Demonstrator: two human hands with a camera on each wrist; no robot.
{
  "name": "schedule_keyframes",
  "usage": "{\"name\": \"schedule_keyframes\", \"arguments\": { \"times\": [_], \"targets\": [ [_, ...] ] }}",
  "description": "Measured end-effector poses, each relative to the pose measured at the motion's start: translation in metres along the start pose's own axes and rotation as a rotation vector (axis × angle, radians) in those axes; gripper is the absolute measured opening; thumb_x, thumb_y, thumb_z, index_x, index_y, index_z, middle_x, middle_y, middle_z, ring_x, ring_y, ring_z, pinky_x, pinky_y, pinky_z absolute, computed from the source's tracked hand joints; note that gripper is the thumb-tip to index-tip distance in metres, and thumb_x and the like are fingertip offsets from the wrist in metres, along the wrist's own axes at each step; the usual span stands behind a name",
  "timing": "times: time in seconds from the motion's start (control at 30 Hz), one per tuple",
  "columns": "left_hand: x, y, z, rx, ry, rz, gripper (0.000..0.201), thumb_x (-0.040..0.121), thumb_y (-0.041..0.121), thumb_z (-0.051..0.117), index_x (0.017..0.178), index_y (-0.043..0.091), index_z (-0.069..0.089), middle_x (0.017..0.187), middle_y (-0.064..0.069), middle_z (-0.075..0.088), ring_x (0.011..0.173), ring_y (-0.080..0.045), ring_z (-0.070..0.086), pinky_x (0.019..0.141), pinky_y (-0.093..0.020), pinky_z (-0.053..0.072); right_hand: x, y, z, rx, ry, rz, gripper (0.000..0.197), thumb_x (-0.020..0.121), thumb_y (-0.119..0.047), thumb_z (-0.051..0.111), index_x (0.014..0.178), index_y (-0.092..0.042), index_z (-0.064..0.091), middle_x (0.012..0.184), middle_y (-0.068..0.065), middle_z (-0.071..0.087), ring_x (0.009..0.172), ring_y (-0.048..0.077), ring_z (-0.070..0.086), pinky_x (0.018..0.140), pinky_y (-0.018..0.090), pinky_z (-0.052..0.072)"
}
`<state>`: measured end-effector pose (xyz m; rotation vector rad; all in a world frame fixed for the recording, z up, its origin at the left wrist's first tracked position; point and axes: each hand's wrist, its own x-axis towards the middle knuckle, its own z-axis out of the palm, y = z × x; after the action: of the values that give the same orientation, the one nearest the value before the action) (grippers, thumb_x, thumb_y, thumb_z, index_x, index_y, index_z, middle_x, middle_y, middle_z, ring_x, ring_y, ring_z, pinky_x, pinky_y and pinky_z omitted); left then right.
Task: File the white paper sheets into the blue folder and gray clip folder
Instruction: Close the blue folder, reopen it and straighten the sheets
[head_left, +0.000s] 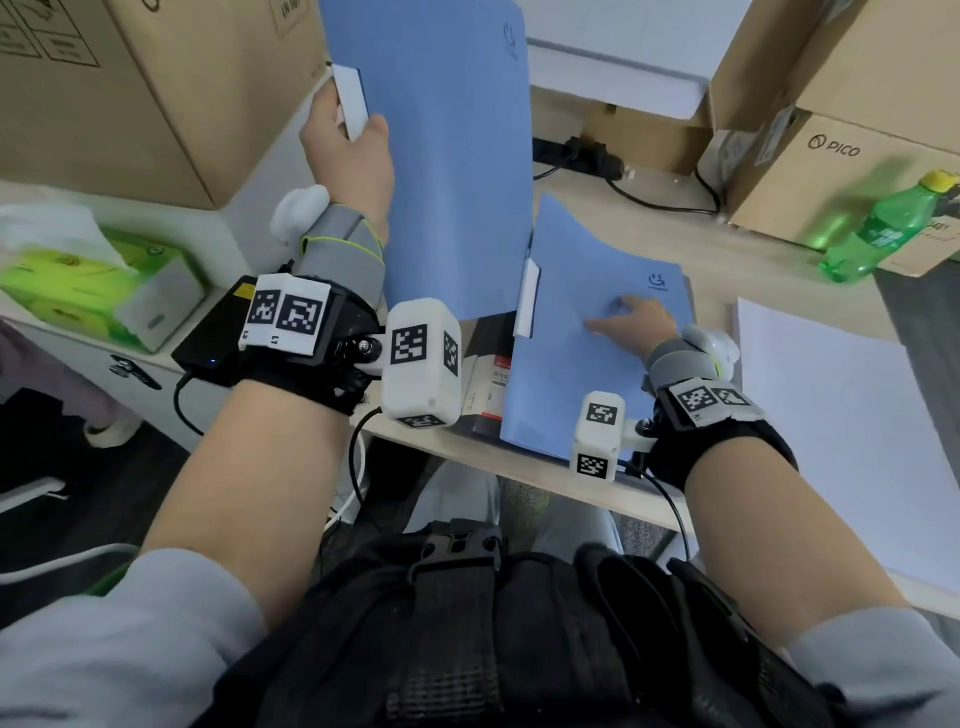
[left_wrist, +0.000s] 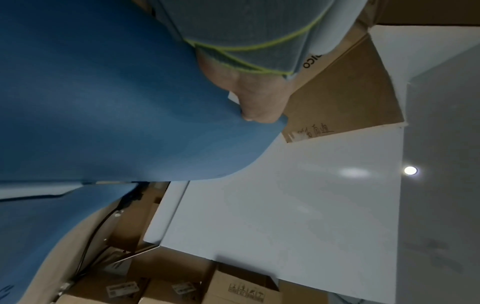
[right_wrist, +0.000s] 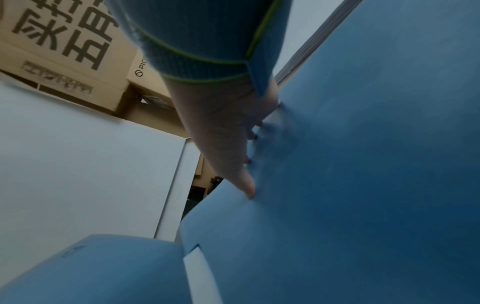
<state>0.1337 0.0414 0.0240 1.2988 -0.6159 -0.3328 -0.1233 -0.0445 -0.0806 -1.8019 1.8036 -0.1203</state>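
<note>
My left hand (head_left: 348, 150) grips the left edge of a blue folder (head_left: 452, 156) beside its white spine label (head_left: 350, 101) and holds it upright above the desk. The left wrist view shows my thumb (left_wrist: 257, 102) pinching this folder (left_wrist: 103, 92). A second blue folder (head_left: 571, 374) lies flat near the desk's front edge. On its cover my right hand (head_left: 628, 325) presses with straight fingers (right_wrist: 233, 164) against the blue surface (right_wrist: 363, 164). A stack of white paper sheets (head_left: 841, 426) lies to the right. I cannot make out a gray clip folder.
Cardboard boxes (head_left: 130, 93) stand at the back left and back right (head_left: 852, 171). A green bottle (head_left: 883, 228) lies at the right. A green tissue pack (head_left: 78, 280) and a black device (head_left: 218, 332) sit at the left. A dark packaged item (head_left: 488, 379) lies partly under the flat folder.
</note>
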Motion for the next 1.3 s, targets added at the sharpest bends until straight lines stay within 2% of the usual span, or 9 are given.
{"name": "schedule_keyframes", "arguments": {
  "times": [0.23,0.4,0.5,0.6,0.7,0.87,1.1,1.23,1.3],
  "targets": [
    [-0.006,0.012,0.005,-0.143,0.024,0.007,0.016,0.08,0.0,0.045,0.081,0.016,0.049,0.073,0.002,0.045,0.062,-0.01,0.037,0.057,-0.015,0.035,-0.016,-0.011,0.008,0.087,-0.004,-0.093,0.065,0.08,-0.039,0.069,0.137,-0.018,0.047,0.144,0.007,0.041,0.136,0.029,0.034,0.113,0.038,0.03],
    [-0.04,-0.014,0.032,-0.067,-0.157,-0.15,0.021,0.085,-0.003,0.044,0.077,0.015,0.05,0.066,0.004,0.041,0.048,-0.001,0.035,0.047,-0.011,0.029,-0.031,0.018,-0.013,0.902,0.18,0.035,0.039,0.098,-0.003,0.041,0.137,0.005,0.039,0.129,0.013,0.052,0.112,0.032,0.055,0.096,0.036,0.046],
    [-0.052,-0.031,0.041,-0.009,-0.173,-0.211,0.034,0.084,-0.005,0.043,0.063,0.019,0.034,0.062,0.005,0.028,0.038,-0.002,0.025,0.041,-0.012,0.02,-0.045,0.039,-0.022,1.405,0.156,0.01,0.018,0.094,-0.034,0.052,0.1,-0.019,0.061,0.087,-0.002,0.063,0.08,0.022,0.056,0.081,0.035,0.047],
    [-0.064,-0.049,0.047,0.039,-0.19,-0.245,0.034,0.085,-0.006,0.042,0.063,0.02,0.035,0.061,0.004,0.029,0.035,-0.003,0.025,0.04,-0.013,0.02,-0.054,0.056,-0.032,1.608,0.181,0.051,0.047,0.094,-0.054,0.041,0.074,-0.015,0.06,0.07,0.001,0.066,0.065,0.021,0.062,0.069,0.026,0.047],
    [-0.081,-0.062,0.053,0.065,-0.243,-0.272,0.027,0.085,-0.006,0.042,0.069,0.016,0.042,0.065,0.002,0.037,0.043,0.0,0.03,0.044,-0.011,0.025,-0.068,0.073,-0.039,1.474,0.208,0.024,0.039,0.095,-0.042,0.046,0.079,-0.012,0.065,0.069,0.0,0.067,0.053,0.014,0.061,0.053,0.02,0.045],
    [-0.106,-0.077,0.066,0.084,-0.391,-0.314,0.021,0.083,0.003,0.046,0.066,0.015,0.04,0.064,-0.001,0.038,0.058,-0.014,0.034,0.053,-0.021,0.03,-0.07,0.099,-0.028,0.896,0.296,-0.014,0.02,0.077,-0.023,0.073,0.095,-0.014,0.07,0.097,0.006,0.07,0.089,0.02,0.065,0.088,0.039,0.054],
    [-0.131,-0.082,0.072,0.207,-0.704,-0.362,0.034,0.089,-0.004,0.046,0.117,0.011,0.058,0.107,-0.003,0.061,0.09,-0.018,0.058,0.076,-0.025,0.052,-0.078,0.119,-0.033,0.543,0.51,0.064,0.031,0.084,-0.014,0.059,0.114,-0.012,0.067,0.088,0.006,0.059,0.081,0.021,0.052,0.076,0.027,0.045],
    [-0.142,-0.088,0.077,0.379,-0.638,-0.297,0.018,0.07,0.011,0.047,0.085,0.015,0.058,0.083,-0.006,0.054,0.073,-0.02,0.045,0.067,-0.032,0.041,-0.084,0.127,-0.035,0.483,0.555,0.071,0.026,0.086,-0.008,0.05,0.105,0.0,0.066,0.084,0.028,0.053,0.079,0.04,0.044,0.066,0.034,0.045],
    [-0.14,-0.089,0.081,0.483,-0.653,-0.256,0.014,0.062,0.013,0.045,0.075,0.014,0.051,0.075,-0.009,0.046,0.069,-0.02,0.037,0.062,-0.032,0.033,-0.08,0.134,-0.037,0.471,0.564,0.056,0.026,0.086,-0.005,0.047,0.102,0.004,0.065,0.074,0.017,0.043,0.071,0.027,0.033,0.059,0.028,0.032]
  ]
}}
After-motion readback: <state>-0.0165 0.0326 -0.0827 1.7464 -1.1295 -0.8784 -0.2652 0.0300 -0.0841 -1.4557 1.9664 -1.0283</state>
